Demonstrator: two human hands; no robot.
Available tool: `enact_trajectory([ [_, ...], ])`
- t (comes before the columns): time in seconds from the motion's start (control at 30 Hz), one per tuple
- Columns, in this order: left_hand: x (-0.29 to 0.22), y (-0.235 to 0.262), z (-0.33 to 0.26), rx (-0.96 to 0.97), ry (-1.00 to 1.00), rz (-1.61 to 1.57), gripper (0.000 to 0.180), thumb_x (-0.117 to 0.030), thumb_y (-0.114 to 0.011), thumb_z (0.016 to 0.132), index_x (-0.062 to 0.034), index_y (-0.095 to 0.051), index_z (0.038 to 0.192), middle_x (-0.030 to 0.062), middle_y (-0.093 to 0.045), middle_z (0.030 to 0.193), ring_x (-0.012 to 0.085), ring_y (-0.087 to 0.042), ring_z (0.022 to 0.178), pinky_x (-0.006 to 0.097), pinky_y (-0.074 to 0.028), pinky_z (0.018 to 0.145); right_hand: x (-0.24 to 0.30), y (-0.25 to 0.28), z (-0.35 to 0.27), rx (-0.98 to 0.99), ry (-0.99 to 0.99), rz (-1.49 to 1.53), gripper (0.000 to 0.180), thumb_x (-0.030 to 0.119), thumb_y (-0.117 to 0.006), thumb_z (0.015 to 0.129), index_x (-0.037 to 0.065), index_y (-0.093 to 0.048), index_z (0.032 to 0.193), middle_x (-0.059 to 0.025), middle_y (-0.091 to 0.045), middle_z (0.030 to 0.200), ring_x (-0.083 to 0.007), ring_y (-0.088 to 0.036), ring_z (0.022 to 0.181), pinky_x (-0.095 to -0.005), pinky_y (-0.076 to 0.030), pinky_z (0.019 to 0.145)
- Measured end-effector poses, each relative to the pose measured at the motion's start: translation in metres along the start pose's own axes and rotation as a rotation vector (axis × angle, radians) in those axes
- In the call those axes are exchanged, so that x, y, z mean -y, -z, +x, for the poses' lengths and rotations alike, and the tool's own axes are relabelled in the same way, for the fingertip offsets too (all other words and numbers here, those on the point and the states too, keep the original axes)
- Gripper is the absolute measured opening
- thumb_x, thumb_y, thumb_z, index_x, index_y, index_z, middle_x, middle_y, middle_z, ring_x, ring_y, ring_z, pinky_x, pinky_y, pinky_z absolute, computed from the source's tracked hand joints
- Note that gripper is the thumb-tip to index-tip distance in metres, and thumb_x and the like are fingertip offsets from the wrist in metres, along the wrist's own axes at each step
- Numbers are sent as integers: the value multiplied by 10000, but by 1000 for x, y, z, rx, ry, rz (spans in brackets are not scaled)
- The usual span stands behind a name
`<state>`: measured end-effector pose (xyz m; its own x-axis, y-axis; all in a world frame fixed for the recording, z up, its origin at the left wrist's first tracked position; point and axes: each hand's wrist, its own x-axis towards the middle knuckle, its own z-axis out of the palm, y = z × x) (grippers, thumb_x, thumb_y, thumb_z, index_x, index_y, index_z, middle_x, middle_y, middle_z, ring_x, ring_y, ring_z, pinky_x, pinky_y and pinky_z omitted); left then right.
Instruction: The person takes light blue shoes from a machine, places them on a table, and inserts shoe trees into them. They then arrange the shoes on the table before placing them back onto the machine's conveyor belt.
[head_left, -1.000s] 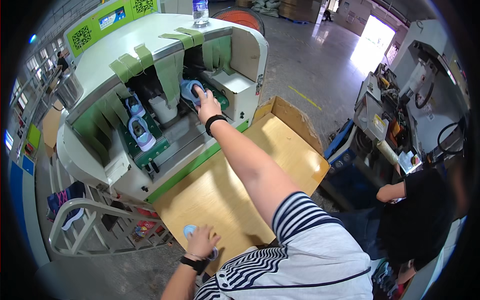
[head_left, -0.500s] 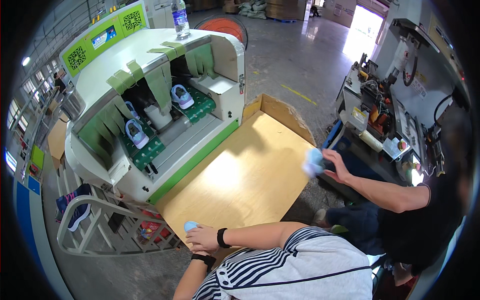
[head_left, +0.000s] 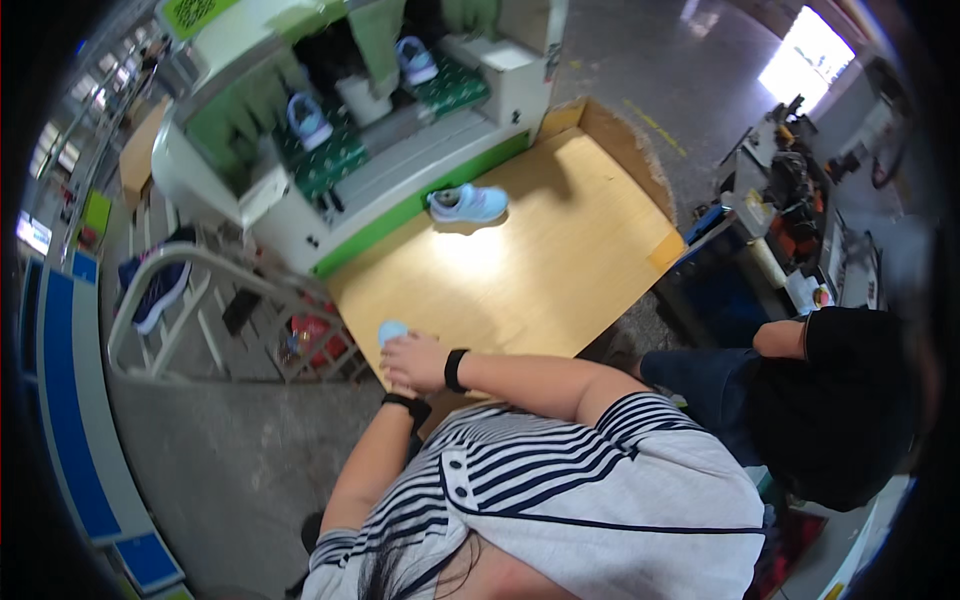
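My right hand is closed over the near-left corner of the wooden table, fingers bent and pressed together. It lies across my left hand, whose fingers are mostly hidden under it. From beyond my fingers a light-blue rounded thing sticks out, coloured like the shoes here; the rest of it is covered. Apart from my hands, a light-blue sneaker lies at the table's far edge, against the machine's green strip.
Ahead stands a white-and-green machine with strip curtains; a sneaker and another sneaker sit on its green dotted belts. At left, a grey metal rack holds a dark shoe. A co-worker in black is close at right.
The co-worker's hand, which held a blurred light-blue shoe at the table's right edge, has drawn back. A sneaker now lies by the machine. The view has shifted; my hands remain together.
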<state>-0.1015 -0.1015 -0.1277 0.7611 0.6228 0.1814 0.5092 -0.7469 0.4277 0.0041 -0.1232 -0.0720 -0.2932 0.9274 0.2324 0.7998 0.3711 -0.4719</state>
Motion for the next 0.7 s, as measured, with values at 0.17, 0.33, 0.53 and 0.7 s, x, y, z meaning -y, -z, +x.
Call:
enact_trajectory([
  [0.17,11,-9,-3,-70,24,-37,288,-306,-554,905,-90,-687,1042,89,-698,1041,254,-655,1005,453,-383,965,1,8,3,-86,15,40,262,352,-530,902,174,-671,1033,-55,-613,1142,-241,-528,1153,-451,-384,954],
  [0.33,7,-14,16,-186,-65,-119,290,-311,-540,921,-96,-686,1049,82,-698,1060,247,-655,1023,450,-373,988,-6,5,6,-51,30,-2,254,352,-554,850,137,-676,910,-57,-627,1054,-240,-550,1087,-448,-427,869],
  [0.53,-10,19,33,-170,-103,81,332,-258,-603,838,-82,-651,1115,131,-680,1054,287,-652,900,455,-432,886,-13,9,32,200,-58,326,422,421,-619,885,112,-640,1172,-116,-606,1239,-305,-529,1212,-465,-395,1023],
  [0.7,-31,55,46,129,130,81,213,-207,-619,805,-82,-728,938,96,-709,846,296,-645,853,427,-424,874,-94,86,80,-119,-628,-210,523,364,-628,877,114,-545,1329,-178,-286,1554,-409,-224,1438,-625,-217,1116],
])
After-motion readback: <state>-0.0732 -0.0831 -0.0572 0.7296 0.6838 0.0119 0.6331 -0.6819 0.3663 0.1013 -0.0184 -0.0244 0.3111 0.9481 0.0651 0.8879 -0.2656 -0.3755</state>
